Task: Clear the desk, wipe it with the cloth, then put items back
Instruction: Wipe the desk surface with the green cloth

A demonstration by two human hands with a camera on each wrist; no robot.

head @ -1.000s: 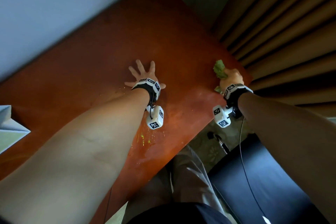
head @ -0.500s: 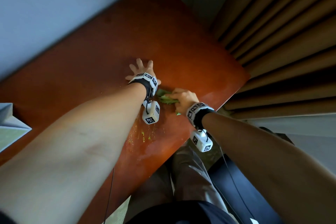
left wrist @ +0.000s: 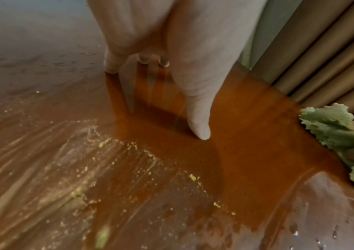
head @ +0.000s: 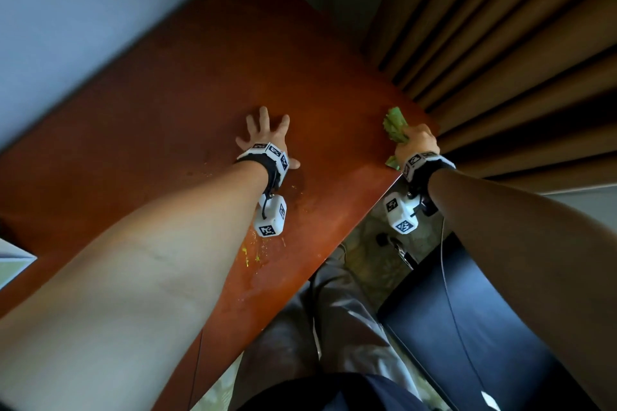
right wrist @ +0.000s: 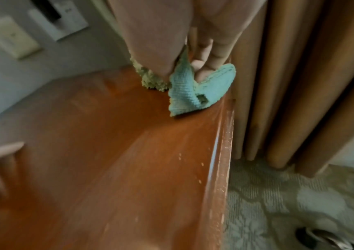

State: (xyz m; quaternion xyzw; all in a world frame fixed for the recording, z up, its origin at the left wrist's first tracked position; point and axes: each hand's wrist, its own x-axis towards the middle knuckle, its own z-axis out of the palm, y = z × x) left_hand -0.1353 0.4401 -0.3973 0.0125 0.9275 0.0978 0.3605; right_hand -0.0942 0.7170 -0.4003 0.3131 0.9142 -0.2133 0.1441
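The reddish-brown wooden desk [head: 187, 103] fills the head view, and its top is bare. My left hand [head: 265, 137] lies flat on the middle of the desk with fingers spread; its thumb [left wrist: 199, 130] and fingertips press the wood. My right hand [head: 415, 142] grips a bunched green cloth [head: 395, 125] at the desk's right corner, next to the curtain. In the right wrist view the cloth [right wrist: 193, 91] shows a turquoise fold under my curled fingers [right wrist: 206, 55], touching the desk [right wrist: 107, 152]. Yellow-green crumbs [left wrist: 107, 143] and wet streaks lie near the front edge.
Brown pleated curtains [head: 500, 43] hang right beside the desk's right edge. A dark chair seat [head: 467, 327] and patterned carpet [right wrist: 289, 203] lie below the front edge. A white paper item [head: 13, 260] sits at the far left. Wall plates [right wrist: 11, 38] are behind the desk.
My right hand has swept the cloth from beside my left wrist back out to the desk's right corner. The left hand stays planted flat.
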